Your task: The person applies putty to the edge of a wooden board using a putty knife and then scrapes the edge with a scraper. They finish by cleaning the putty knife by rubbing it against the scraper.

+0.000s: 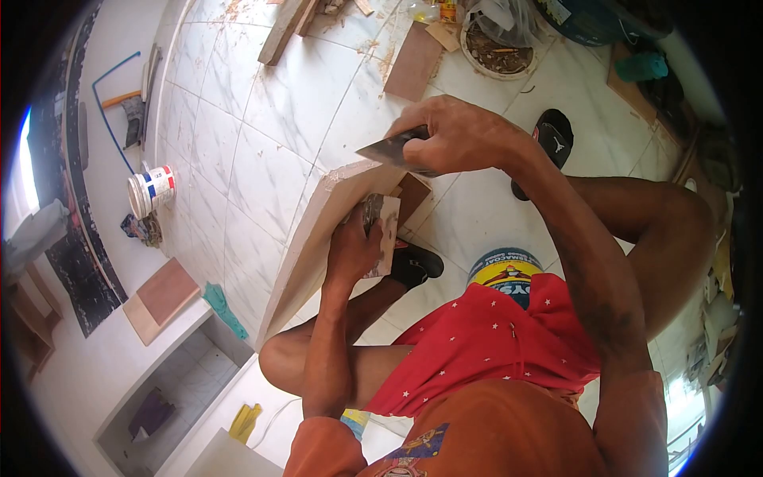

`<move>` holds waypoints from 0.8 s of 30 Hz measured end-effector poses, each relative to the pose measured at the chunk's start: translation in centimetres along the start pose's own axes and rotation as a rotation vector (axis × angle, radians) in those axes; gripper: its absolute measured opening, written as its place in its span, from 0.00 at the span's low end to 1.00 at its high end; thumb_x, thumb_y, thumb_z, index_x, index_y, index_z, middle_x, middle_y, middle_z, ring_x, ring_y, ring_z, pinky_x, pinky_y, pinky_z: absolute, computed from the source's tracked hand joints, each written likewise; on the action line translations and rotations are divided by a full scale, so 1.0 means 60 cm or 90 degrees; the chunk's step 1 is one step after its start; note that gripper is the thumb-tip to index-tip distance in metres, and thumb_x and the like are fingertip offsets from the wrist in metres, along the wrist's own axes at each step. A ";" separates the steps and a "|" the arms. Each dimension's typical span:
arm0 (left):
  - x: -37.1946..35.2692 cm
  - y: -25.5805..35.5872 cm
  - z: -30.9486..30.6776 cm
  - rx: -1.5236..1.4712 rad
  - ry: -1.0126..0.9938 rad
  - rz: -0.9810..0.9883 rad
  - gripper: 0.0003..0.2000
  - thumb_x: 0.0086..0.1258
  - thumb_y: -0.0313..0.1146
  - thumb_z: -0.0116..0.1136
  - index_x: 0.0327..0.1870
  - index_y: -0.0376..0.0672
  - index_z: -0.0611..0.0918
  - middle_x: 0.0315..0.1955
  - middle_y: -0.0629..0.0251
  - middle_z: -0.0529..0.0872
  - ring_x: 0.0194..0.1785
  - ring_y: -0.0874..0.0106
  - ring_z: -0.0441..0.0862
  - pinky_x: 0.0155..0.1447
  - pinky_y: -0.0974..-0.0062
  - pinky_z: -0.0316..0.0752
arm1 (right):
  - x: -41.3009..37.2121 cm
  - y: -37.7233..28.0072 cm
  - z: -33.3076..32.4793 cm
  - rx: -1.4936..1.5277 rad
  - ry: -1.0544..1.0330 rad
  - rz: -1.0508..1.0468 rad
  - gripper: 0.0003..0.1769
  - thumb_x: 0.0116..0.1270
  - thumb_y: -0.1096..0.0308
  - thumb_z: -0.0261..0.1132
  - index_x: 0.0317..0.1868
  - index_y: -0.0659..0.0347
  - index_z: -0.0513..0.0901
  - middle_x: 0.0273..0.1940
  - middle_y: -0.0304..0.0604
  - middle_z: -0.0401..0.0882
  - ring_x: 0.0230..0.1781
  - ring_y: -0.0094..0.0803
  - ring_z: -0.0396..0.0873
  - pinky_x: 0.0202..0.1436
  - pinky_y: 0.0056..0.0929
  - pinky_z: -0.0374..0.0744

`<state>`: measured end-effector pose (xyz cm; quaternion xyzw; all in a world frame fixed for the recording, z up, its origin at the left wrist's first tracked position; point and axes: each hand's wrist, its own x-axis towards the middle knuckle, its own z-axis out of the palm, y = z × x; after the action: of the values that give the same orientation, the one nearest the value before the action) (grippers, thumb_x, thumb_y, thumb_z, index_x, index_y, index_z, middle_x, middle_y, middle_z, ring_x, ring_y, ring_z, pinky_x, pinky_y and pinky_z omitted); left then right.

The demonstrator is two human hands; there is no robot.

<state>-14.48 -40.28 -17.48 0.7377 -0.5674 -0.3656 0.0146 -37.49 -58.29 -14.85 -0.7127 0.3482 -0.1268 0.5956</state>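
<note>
My right hand is closed round a dark putty knife, its blade right at the top end of a long pale panel. The panel stands tilted on edge beside my left leg, with a rough, whitish strip along its end. Lower down, my left hand grips a flat rectangular plate smeared with pale and dark patches, close against the panel's inner face. Part of a brown board shows behind that plate. I sit on a blue and yellow paint bucket.
Wooden offcuts and a brown board piece lie on the tiled floor ahead, near a round tub with a plastic bag. A white bucket stands at left, beyond a two-tone board on a ledge.
</note>
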 end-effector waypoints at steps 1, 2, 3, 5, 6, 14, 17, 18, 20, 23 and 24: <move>0.000 -0.003 0.001 0.004 0.013 0.016 0.25 0.72 0.36 0.60 0.66 0.32 0.75 0.52 0.33 0.84 0.58 0.37 0.81 0.64 0.50 0.74 | 0.001 0.010 0.005 -0.014 -0.004 0.026 0.26 0.55 0.61 0.59 0.51 0.67 0.88 0.43 0.64 0.87 0.42 0.52 0.86 0.53 0.40 0.83; 0.000 -0.007 0.004 0.007 0.026 0.033 0.25 0.71 0.36 0.60 0.67 0.32 0.75 0.52 0.33 0.84 0.58 0.37 0.80 0.64 0.50 0.74 | 0.003 0.020 0.011 -0.028 -0.008 0.052 0.26 0.56 0.61 0.59 0.51 0.67 0.88 0.43 0.63 0.87 0.43 0.52 0.86 0.53 0.39 0.83; 0.001 -0.008 0.005 0.011 0.038 0.049 0.25 0.71 0.36 0.60 0.67 0.32 0.75 0.53 0.33 0.84 0.58 0.37 0.80 0.64 0.50 0.74 | 0.004 0.023 0.014 -0.042 -0.012 0.078 0.27 0.56 0.60 0.60 0.52 0.67 0.88 0.43 0.63 0.87 0.43 0.52 0.86 0.54 0.39 0.83; -0.001 -0.009 0.006 0.011 0.041 0.047 0.26 0.71 0.36 0.60 0.67 0.32 0.74 0.53 0.33 0.83 0.58 0.37 0.80 0.65 0.50 0.73 | 0.009 0.027 0.017 -0.054 -0.028 0.117 0.27 0.58 0.58 0.60 0.52 0.67 0.88 0.44 0.63 0.87 0.45 0.52 0.86 0.55 0.40 0.82; -0.002 -0.008 0.006 0.012 0.042 0.045 0.26 0.71 0.36 0.60 0.67 0.32 0.74 0.53 0.33 0.83 0.58 0.37 0.80 0.65 0.50 0.73 | 0.012 0.027 0.019 -0.059 -0.037 0.137 0.27 0.58 0.58 0.60 0.53 0.67 0.88 0.44 0.62 0.87 0.45 0.53 0.86 0.56 0.40 0.82; -0.001 -0.004 0.002 0.021 0.029 0.026 0.26 0.71 0.36 0.61 0.67 0.33 0.75 0.53 0.33 0.83 0.59 0.37 0.80 0.65 0.50 0.73 | 0.041 0.038 0.047 -0.100 -0.026 0.046 0.30 0.57 0.56 0.59 0.52 0.73 0.87 0.41 0.65 0.86 0.45 0.53 0.85 0.58 0.39 0.81; -0.002 -0.002 0.002 0.017 0.026 0.016 0.24 0.72 0.36 0.61 0.64 0.31 0.76 0.52 0.33 0.84 0.58 0.39 0.81 0.64 0.52 0.74 | 0.038 0.006 0.025 -0.067 -0.072 0.046 0.31 0.57 0.56 0.60 0.53 0.74 0.86 0.41 0.67 0.86 0.40 0.53 0.85 0.55 0.38 0.83; -0.003 0.000 0.002 0.016 0.026 0.013 0.23 0.72 0.35 0.60 0.63 0.30 0.77 0.52 0.33 0.84 0.58 0.40 0.81 0.63 0.53 0.74 | 0.036 -0.006 0.017 -0.057 -0.089 0.046 0.31 0.56 0.56 0.60 0.53 0.73 0.86 0.41 0.67 0.86 0.39 0.53 0.85 0.54 0.38 0.83; -0.003 -0.004 0.002 0.021 0.027 0.018 0.25 0.71 0.35 0.60 0.65 0.31 0.75 0.53 0.33 0.83 0.59 0.37 0.80 0.65 0.51 0.73 | 0.033 -0.027 0.007 -0.058 -0.080 0.021 0.31 0.56 0.57 0.60 0.53 0.73 0.86 0.40 0.68 0.86 0.36 0.52 0.85 0.51 0.37 0.84; -0.002 -0.007 0.003 0.021 0.030 0.031 0.26 0.71 0.36 0.60 0.67 0.32 0.74 0.54 0.32 0.83 0.59 0.36 0.80 0.65 0.50 0.73 | 0.038 -0.037 0.006 -0.051 -0.061 -0.031 0.32 0.55 0.57 0.60 0.53 0.73 0.86 0.40 0.69 0.86 0.36 0.51 0.85 0.50 0.37 0.84; -0.002 -0.008 0.004 0.020 0.031 0.036 0.26 0.71 0.36 0.60 0.67 0.31 0.74 0.54 0.31 0.83 0.59 0.36 0.80 0.65 0.50 0.73 | 0.040 -0.039 0.006 -0.047 -0.054 -0.050 0.32 0.55 0.57 0.60 0.54 0.73 0.86 0.40 0.69 0.85 0.36 0.51 0.85 0.50 0.37 0.84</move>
<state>-14.23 -39.92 -17.80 0.7302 -0.5931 -0.3380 0.0274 -34.71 -59.46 -13.28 -0.7521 0.2989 -0.1063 0.5776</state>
